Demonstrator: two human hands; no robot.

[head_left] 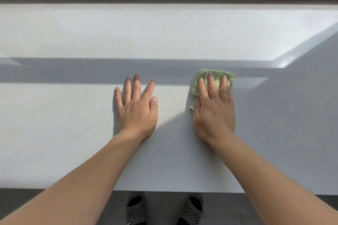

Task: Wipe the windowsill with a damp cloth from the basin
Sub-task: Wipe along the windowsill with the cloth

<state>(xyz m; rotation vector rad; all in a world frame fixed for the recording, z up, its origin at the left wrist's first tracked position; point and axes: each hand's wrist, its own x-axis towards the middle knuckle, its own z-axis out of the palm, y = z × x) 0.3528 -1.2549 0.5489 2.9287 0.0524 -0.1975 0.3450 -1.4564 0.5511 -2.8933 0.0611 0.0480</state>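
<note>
While left fingers (136,87) lie spread, right fingers (212,86) press the cloth (218,74).

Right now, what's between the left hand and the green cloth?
Nothing: the head view shows only bare windowsill between the left hand and the green cloth under the right hand.

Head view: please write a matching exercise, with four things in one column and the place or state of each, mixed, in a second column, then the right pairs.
Column 1
1. left hand
2. right hand
3. cloth
4. slippers

Column 2
A. green, partly under a hand
B. dark, on the floor
C. flat on the bare windowsill, fingers spread
D. presses down on the cloth

Pairs: 1-C, 2-D, 3-A, 4-B
</note>
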